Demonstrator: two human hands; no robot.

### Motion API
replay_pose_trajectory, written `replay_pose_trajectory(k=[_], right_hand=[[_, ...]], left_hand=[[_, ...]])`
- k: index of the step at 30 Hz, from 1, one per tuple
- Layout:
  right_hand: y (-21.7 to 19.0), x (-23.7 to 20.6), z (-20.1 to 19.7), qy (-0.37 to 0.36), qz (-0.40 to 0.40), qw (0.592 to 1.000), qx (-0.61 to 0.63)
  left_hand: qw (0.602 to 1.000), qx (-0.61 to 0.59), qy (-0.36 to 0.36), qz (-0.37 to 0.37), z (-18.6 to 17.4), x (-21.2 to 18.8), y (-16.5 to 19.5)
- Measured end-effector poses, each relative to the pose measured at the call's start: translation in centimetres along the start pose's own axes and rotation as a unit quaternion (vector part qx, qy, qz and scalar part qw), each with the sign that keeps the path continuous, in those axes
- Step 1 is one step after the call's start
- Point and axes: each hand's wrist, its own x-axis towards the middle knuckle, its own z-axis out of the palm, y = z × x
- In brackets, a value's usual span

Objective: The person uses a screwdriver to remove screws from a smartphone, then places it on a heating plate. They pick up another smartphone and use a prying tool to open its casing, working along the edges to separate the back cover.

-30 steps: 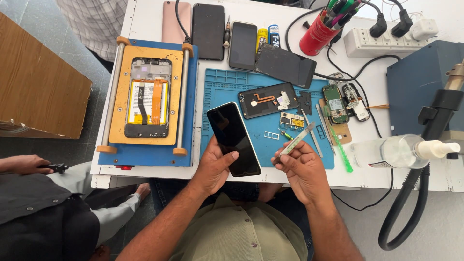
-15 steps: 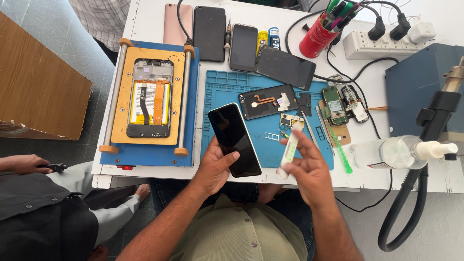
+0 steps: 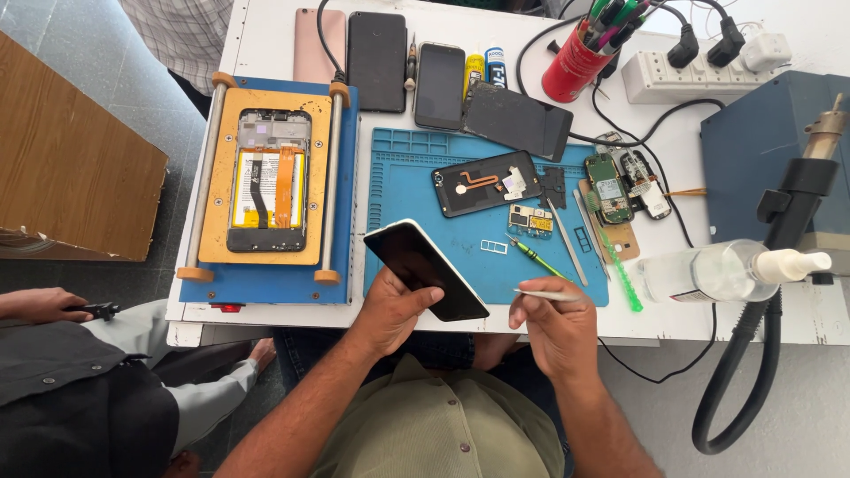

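While gripped by the left hand, a black phone is held tilted at lower centre | thin tweezers are pinched by the right hand | blue mat lies behind.

Left hand: forearm comes up from lower left, bare to the elbow, angled toward upper right. Wrist straight. Palm faces up and away, fingers curled in a firm clasp, thumb pressed across the near side; hand closed on what it holds.

Right hand: forearm rises from lower right, leaning inward toward the left. Wrist slightly bent. Back of hand faces the camera. Thumb and forefinger pinched together near the top of the hand, remaining fingers folded loosely under.

Both hands sit near each other, level, not touching, in front of the torso.
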Motion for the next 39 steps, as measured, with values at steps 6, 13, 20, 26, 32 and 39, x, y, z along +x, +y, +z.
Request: replay_pose_trajectory(k=[6,13,20,26,32,39], right_hand=[[-0.1,0.1,1.4,0.046,-0.053,0.996,-0.051],[-1.5,1.4,4.0,0.053,0.016,0.998,-0.029],[-1.4,1.1,5.2,0.03,-0.03,0.981,-0.191],[-0.9,0.6,5.6,0.045,-0.052,0.956,-0.286],[-0.3,0.6,5.5,0.028,-0.105,0.941,-0.322],[-0.5,0.6,6.3,0.027,-0.143,0.891,-0.43]], left_hand=[[1.0,0.005,-0.005,0.005,0.1,-0.1,-0.1],[1.0,-0.015,0.0,0.001,0.7,0.0,0.5],[1.0,-0.017,0.017,-0.001,1.2,0.0,0.8],[1.0,-0.01,0.014,0.013,1.3,-0.1,0.8],[1.0,0.001,0.013,0.023,1.4,0.0,0.8],[0.998,0.03,0.018,0.05,1.4,0.0,0.3]])
